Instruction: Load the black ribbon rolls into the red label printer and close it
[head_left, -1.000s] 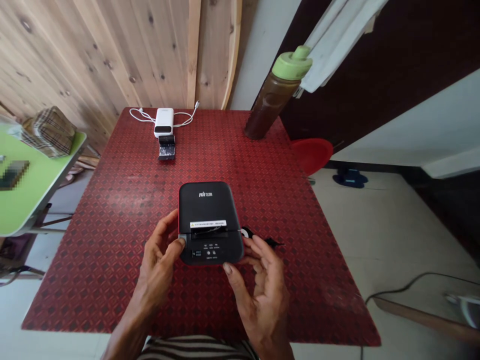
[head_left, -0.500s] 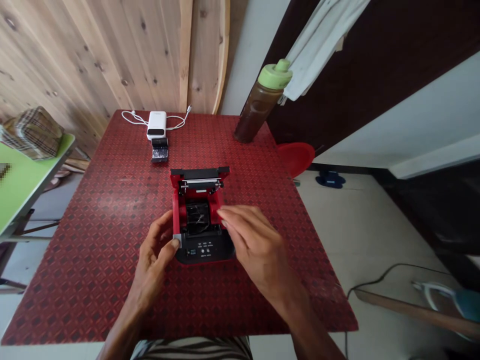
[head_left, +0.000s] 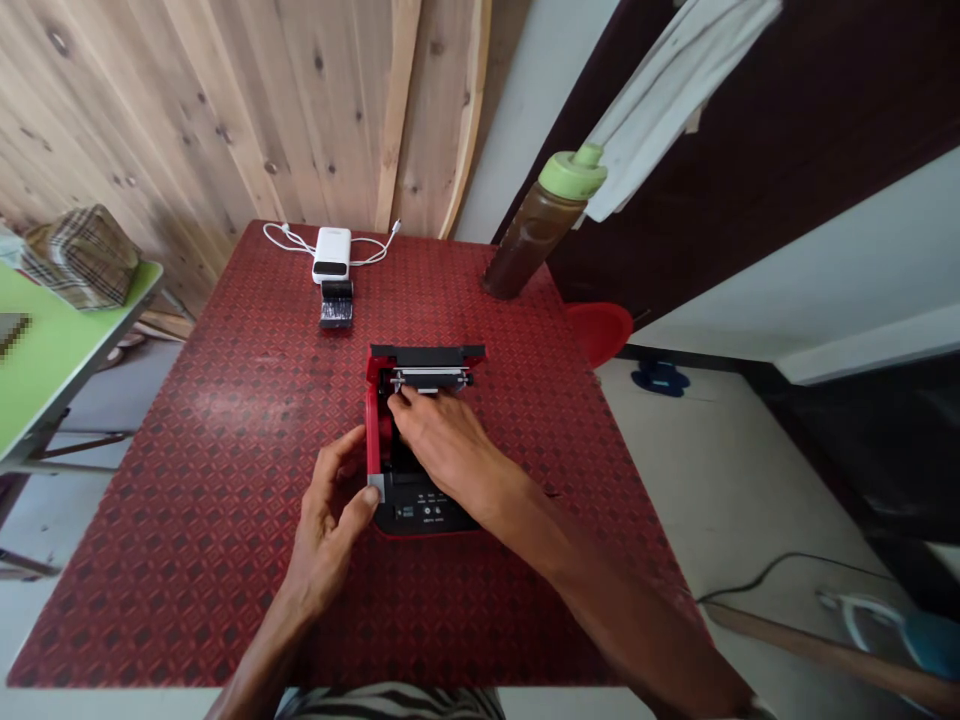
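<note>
The left hand [head_left: 326,520] was closed on the grey catch [head_left: 375,488] at the corner of the black thermal printer [head_left: 427,518]. The right hand [head_left: 439,440] was inside the open red compartment [head_left: 373,420]; I cannot tell if it gripped anything. The raised lid [head_left: 427,353] could drop on these fingers if unsupported. The hand hid most of the compartment's contents.

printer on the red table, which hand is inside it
The right hand is reaching into the open black printer; the left hand is outside, holding its front left corner.
</note>
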